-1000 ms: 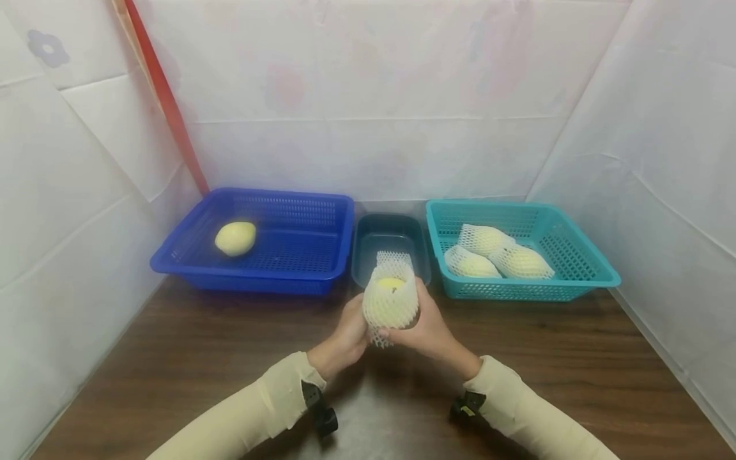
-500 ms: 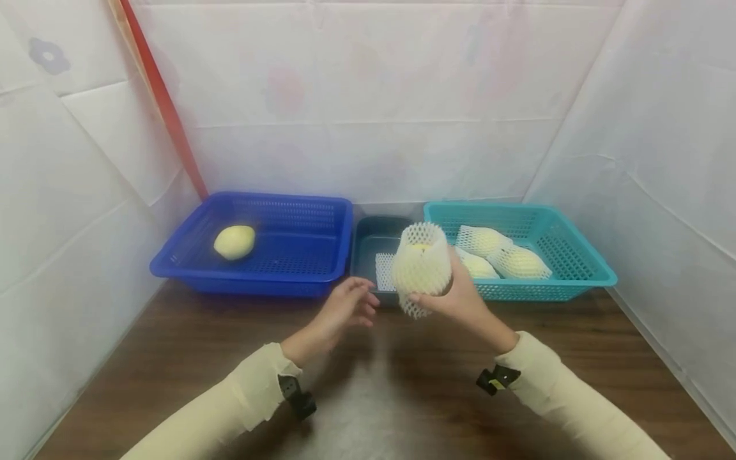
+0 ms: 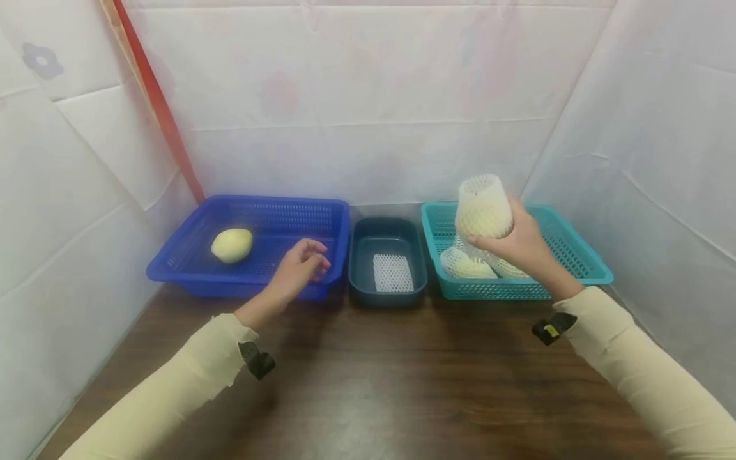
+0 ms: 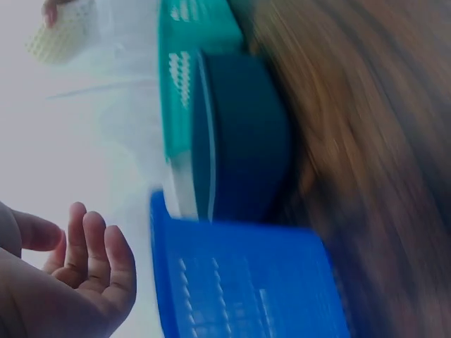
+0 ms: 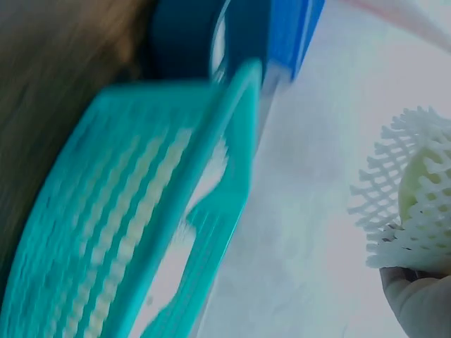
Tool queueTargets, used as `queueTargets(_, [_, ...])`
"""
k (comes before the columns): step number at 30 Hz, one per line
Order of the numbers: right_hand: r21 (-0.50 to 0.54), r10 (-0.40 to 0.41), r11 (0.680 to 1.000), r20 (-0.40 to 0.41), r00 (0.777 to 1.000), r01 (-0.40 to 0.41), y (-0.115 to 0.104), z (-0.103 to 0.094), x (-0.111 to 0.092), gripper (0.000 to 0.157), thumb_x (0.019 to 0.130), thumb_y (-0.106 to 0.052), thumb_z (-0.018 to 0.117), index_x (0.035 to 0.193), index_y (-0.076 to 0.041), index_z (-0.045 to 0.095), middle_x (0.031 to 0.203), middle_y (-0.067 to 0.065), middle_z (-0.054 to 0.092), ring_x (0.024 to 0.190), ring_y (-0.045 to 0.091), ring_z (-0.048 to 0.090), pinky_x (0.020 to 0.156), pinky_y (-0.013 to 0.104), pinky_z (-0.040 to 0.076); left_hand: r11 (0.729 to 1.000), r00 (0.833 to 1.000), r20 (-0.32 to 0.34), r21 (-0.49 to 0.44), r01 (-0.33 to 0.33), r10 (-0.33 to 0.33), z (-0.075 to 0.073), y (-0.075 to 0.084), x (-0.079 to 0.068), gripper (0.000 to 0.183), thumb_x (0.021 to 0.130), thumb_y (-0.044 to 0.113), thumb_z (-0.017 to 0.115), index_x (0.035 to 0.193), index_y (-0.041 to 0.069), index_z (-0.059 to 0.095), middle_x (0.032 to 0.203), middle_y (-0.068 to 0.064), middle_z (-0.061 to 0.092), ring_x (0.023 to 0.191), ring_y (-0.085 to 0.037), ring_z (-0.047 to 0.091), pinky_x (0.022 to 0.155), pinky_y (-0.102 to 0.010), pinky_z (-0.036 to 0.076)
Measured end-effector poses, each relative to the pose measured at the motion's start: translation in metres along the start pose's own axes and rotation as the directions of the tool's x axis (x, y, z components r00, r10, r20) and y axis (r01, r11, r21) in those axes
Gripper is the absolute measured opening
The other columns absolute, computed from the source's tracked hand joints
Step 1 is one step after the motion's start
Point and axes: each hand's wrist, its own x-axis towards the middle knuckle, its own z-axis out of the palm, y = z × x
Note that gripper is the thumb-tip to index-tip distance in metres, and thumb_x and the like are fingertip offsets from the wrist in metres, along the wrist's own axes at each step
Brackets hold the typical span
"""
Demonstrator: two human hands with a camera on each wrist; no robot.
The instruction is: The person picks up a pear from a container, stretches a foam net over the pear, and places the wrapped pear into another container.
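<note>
My right hand grips a pale yellow fruit in a white foam net sleeve, held above the teal basket. In the right wrist view the foam net flares open at one end, with the fruit's yellow skin showing. Several net-wrapped fruits lie in that basket, partly hidden behind the held one. Nothing is in my left hand, whose loosely bent fingers are over the front right of the blue basket. One bare yellow fruit lies in the blue basket's left part.
Between the baskets stands a small dark tray holding a flat white foam net. All three containers stand on a dark wooden table, with white sheeting behind and at both sides.
My right hand has carried the wrapped fruit right and forward, from in front of the tray to above the teal basket. The left hand has let go of it and moved left.
</note>
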Motion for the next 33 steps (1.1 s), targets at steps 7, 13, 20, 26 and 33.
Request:
queueTargets(7, [-0.122,0.076,0.990,0.027,0.997,-0.072,0.038,-0.029,0.016,0.092,0.076,-0.033,0.081,0.147,-0.009,0.028,0.126,0.021,0.049,0.105,0.038,0.053,0.071,0.049,0.051,0.979,0.998,-0.008,0.196,-0.056,0.059,-0.010,-0.012,0.006,0.019,0.094,0.003,0.044,0.111,-0.002,0.051,0.095,-0.020,0.064,0.090,-0.030,0.060,0.075,-0.036,0.049])
queueTargets(13, [-0.244,0.110,0.963,-0.024,0.994,-0.112,0.076,-0.049,0.020,0.091,0.076,-0.035,0.080,0.143,0.002,0.029,0.121,0.026,0.047,0.101,0.041,0.050,0.073,0.055,0.047,0.963,0.997,-0.015,0.259,-0.068,0.074,-0.012,-0.020,0.011,0.019,0.093,0.002,0.044,0.110,-0.002,0.052,0.093,-0.018,0.065,0.089,-0.029,0.060,0.069,-0.032,0.047])
queueTargets(20, [-0.243,0.211,0.945,-0.054,0.976,-0.217,0.112,-0.060,0.022,0.098,0.078,-0.030,0.078,0.143,0.010,0.017,0.123,0.034,0.038,0.100,0.044,0.046,0.073,0.054,0.045,0.951,0.997,-0.019,0.301,-0.071,0.081,-0.014,-0.028,0.009,0.019,0.092,0.002,0.045,0.110,-0.003,0.052,0.093,-0.018,0.065,0.089,-0.030,0.060,0.070,-0.034,0.047])
queueTargets(26, [-0.298,0.262,0.918,-0.040,0.964,-0.262,0.133,-0.064,0.023,0.099,0.078,-0.031,0.077,0.139,0.017,0.015,0.123,0.040,0.034,0.102,0.051,0.042,0.078,0.062,0.040,0.939,0.995,-0.025,0.334,-0.086,0.101,-0.013,-0.032,0.008,0.019,0.092,0.003,0.047,0.109,-0.003,0.053,0.092,-0.016,0.066,0.085,-0.028,0.061,0.068,-0.033,0.046])
queueTargets(33, [-0.406,0.278,0.871,-0.057,0.959,-0.276,0.155,-0.062,0.027,0.090,0.076,-0.028,0.076,0.131,0.021,0.025,0.116,0.042,0.037,0.101,0.054,0.040,0.081,0.064,0.038,0.939,0.995,-0.018,0.332,-0.087,0.099,-0.010,-0.032,0.008,0.019,0.092,0.002,0.047,0.109,-0.003,0.053,0.093,-0.018,0.066,0.085,-0.029,0.061,0.068,-0.034,0.046])
